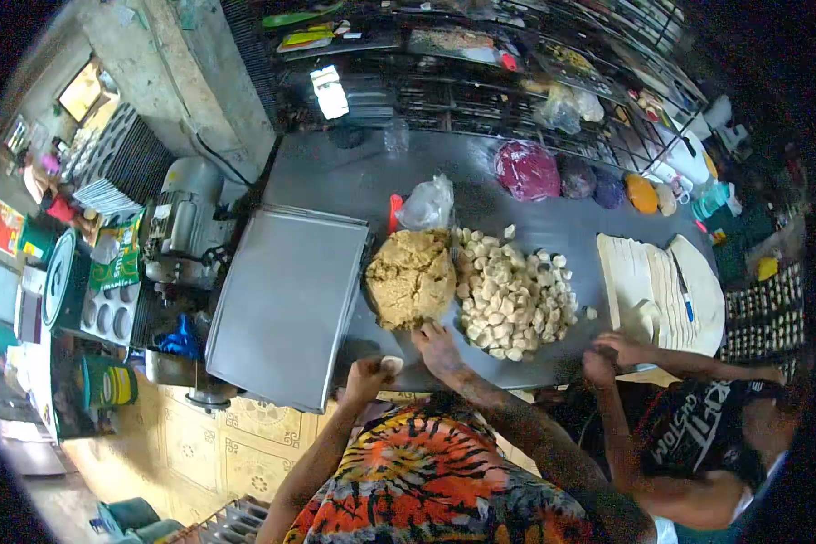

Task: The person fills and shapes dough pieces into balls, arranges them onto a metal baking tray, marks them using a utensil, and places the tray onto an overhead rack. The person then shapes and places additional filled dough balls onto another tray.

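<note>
My left hand is closed around a small pale dough piece at the table's front edge. My right hand reaches to the lower edge of a large mound of crumbly brown filling, its fingertips bunched against the filling. What sits between those fingertips is too small to make out. Right of the mound lies a heap of small pale dough pieces. Behind the mound rest a clear plastic bag and a red-handled tool, partly covered.
A metal tray lies to the left, beside a grey machine. At right, another person's hands are near a dough sheet cut in strips, with a blue-handled knife on it. Colored dough balls line the back.
</note>
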{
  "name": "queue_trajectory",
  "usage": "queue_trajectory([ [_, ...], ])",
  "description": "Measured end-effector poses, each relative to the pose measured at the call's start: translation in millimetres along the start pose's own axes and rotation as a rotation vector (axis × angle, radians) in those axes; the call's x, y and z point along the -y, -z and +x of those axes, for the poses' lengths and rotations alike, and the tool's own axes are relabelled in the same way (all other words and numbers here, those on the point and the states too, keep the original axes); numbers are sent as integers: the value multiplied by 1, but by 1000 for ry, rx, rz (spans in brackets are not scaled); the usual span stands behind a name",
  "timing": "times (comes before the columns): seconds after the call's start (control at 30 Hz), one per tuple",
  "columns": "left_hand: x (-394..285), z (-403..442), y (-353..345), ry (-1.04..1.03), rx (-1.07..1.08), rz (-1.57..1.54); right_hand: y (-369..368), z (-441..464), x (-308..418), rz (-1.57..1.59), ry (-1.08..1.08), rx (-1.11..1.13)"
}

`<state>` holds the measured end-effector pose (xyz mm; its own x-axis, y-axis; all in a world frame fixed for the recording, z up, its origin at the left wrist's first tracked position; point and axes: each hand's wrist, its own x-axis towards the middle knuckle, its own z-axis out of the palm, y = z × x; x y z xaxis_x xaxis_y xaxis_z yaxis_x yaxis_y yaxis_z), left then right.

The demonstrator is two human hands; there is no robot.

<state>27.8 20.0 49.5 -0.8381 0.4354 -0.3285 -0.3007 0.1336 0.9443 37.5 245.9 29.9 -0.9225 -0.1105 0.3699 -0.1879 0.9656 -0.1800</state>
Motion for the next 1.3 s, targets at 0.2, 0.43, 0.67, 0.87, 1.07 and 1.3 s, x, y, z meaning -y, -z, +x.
queue_trajectory([
  [0.2, 28, 13, -30, -30, -71, -152, 51, 19, -21, 470, -199, 541],
  [0.43, 5, 60, -25, -204, 56, -232, 68, 36, 23, 687, -382, 226],
  [0.67, -73, 53, -1, 138, -154, 139, 63, 26, 71, 555, -448, -102],
  [0.87, -61, 55, 32, -145, 105, 69, 76, 37, 75, 1035, -720, 68],
  [1.07, -53, 67, 10, -534, -55, 671, 66, 37, 54, 1107, -876, 108],
  [1.3, -94, 40, -33, -272, -82, 362, 113, 42, 19, 771, -320, 102],
])
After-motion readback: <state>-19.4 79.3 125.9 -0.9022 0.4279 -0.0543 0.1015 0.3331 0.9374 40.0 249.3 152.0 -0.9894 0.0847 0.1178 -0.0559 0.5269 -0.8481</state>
